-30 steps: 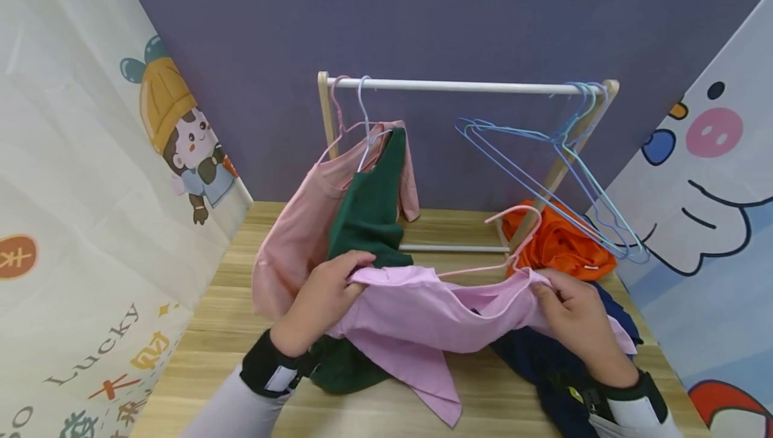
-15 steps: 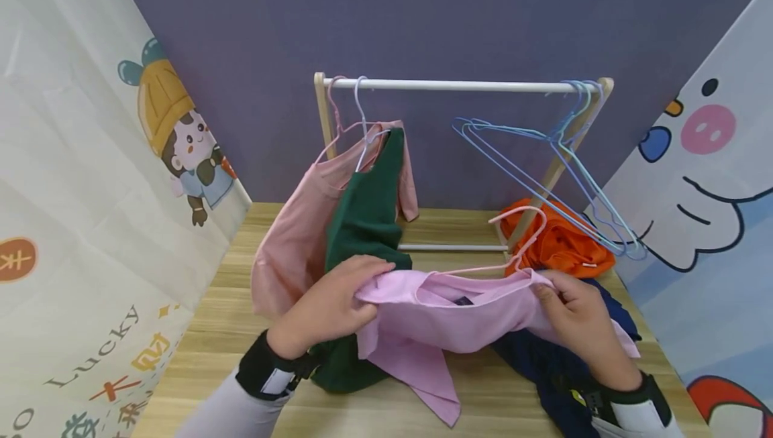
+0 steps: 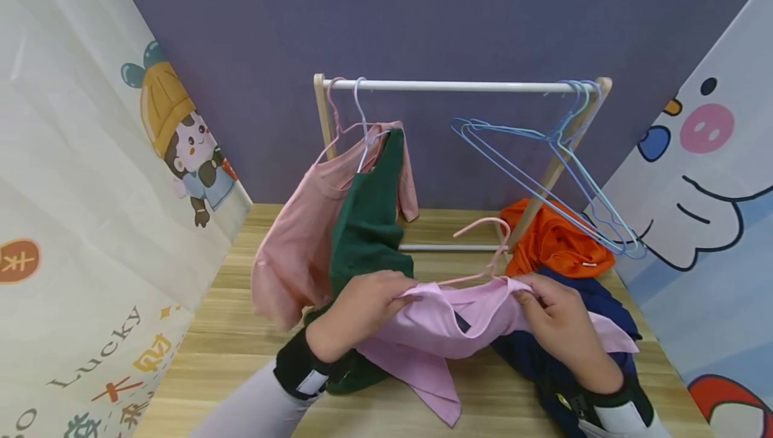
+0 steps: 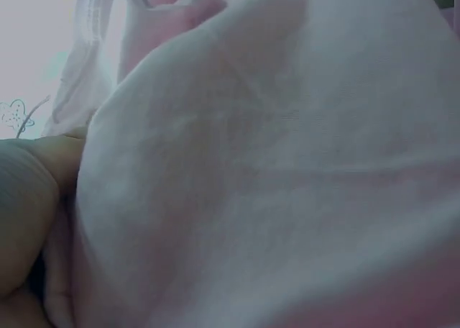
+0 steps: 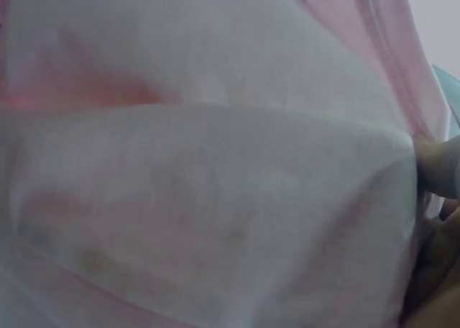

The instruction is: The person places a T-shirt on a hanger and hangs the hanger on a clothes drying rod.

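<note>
A pink-lilac T-shirt (image 3: 435, 331) is held up between both hands in the head view, its neckline facing up. My left hand (image 3: 368, 307) pinches the shirt at its left shoulder. At the other shoulder my right hand (image 3: 558, 320) grips the fabric beside the collar. From the neck opening rises the hook of a pink hanger (image 3: 498, 243), whose lower part is mostly hidden inside the shirt. Pale shirt cloth (image 4: 251, 162) fills the left wrist view, with the thumb at its left edge. The right wrist view likewise shows mostly cloth (image 5: 215, 198), with fingers at the right.
Behind stands a small rack with a white rail (image 3: 447, 86). A salmon shirt (image 3: 296, 243) and a dark green garment (image 3: 368, 223) hang at its left, several bare hangers (image 3: 561, 139) at its right. Orange cloth (image 3: 555, 240) and navy cloth (image 3: 604, 304) lie on the wooden table (image 3: 223, 337).
My left hand has moved right along the shirt, drawing the shoulders closer together. The pink hanger's hook has shifted left and lower. My right hand has moved slightly left, still gripping the fabric.
</note>
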Demonstrator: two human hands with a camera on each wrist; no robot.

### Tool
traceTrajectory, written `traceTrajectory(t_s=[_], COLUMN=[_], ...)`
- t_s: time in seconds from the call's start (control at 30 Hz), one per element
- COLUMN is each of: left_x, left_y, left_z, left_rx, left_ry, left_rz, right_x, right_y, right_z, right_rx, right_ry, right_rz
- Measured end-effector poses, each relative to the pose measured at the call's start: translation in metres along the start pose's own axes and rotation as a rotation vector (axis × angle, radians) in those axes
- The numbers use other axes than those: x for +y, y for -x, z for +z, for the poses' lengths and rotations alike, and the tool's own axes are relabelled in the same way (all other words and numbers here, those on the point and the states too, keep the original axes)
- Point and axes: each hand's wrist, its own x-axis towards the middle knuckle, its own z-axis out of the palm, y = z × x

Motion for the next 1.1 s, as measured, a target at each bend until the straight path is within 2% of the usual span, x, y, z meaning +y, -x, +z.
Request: traceTrajectory(t_s=[0.17,0.4,0.6,0.67,0.83,1.1], left_x=[-0.001,-0.011,-0.019,-0.022,-0.027,-0.035], left_y=[-0.002,0.003,0.007,0.008,0.011,0.016], left_z=[0.002,-0.003,-0.012,-0.014,-0.018,-0.022], left_rx=[0.054,0.101,0.147,0.161,0.187,0.252], left_ry=[-0.037,-0.005,0.05,0.059,0.042,-0.009], left_rz=[0.0,-0.042,-0.092,-0.106,-0.135,-0.147], right_x=[0.003,0.019,0.045,0.053,0.072,0.088], right_y=[-0.002,-0.005,-0.003,-0.002,0.003,0.015], right_z=[-0.001,-0.018,-0.037,-0.042,-0.045,-0.048], right_rx=[-0.015,-0.07,-0.091,-0.07,0.062,0.195], right_ry=[0.016,0.145,0.152,0.144,0.146,0.162], right_rz=[-0.01,0.115,0.199,0.202,0.211,0.395])
